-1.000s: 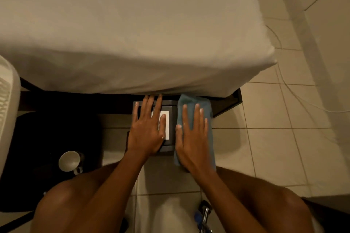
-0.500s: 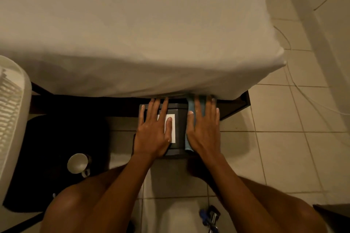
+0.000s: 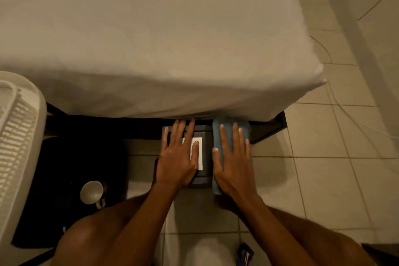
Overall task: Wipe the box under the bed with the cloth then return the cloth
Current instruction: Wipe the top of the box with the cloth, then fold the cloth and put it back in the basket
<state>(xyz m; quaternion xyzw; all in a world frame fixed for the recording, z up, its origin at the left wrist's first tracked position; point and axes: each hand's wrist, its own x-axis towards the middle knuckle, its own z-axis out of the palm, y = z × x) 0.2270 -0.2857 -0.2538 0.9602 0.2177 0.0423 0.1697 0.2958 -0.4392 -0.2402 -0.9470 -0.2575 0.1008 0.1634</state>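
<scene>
A dark grey box (image 3: 206, 134) with a white label (image 3: 199, 153) sits on the tiled floor, its far end under the bed (image 3: 151, 39). My left hand (image 3: 177, 162) lies flat on the box top with fingers spread, holding it steady and covering part of the label. A blue cloth (image 3: 228, 122) runs along the right side of the box. My right hand (image 3: 233, 168) presses flat on the cloth, fingertips just short of the bed's edge. The far part of the box is hidden by the sheet.
A white slatted basket (image 3: 17, 136) stands at the left. A white mug (image 3: 91, 192) sits on a black mat (image 3: 64, 157) beside my left knee. A thin cable (image 3: 336, 101) crosses the tiles at the right. A small blue object (image 3: 245, 254) lies between my knees.
My right hand slid the cloth forward along the box's right side toward the bed, then drew back slightly. My left hand stayed flat on the box.
</scene>
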